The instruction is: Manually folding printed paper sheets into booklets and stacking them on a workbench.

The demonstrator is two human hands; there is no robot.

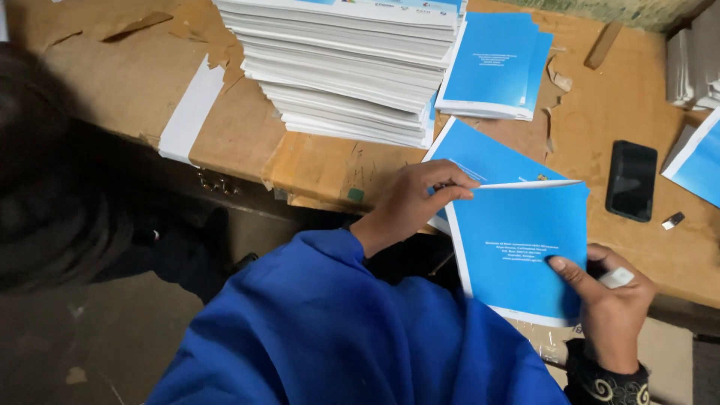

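The person holds a thin blue booklet with a white edge and small white print on its cover point(521, 247) over the near edge of the worn brown wooden table point(622, 112). The cover is flat and glossy blue, and its top edge is a fold that shows as a pale line. The left hand point(416, 202), in a blue sleeve, pinches the booklet's top left corner, its grip closed on the fold. The right hand point(611, 300) clamps the lower right corner, thumb pressed on the cover, fingers behind; a small white object point(616, 278) sits between its fingers. Under the booklet lies another blue sheet point(480, 157). Farther off stands a tall stack of white-edged booklets point(345, 67), with a short pile of blue booklets point(495, 64) to its right. A black phone point(631, 180) lies flat at the right, near a small silver object point(673, 220).
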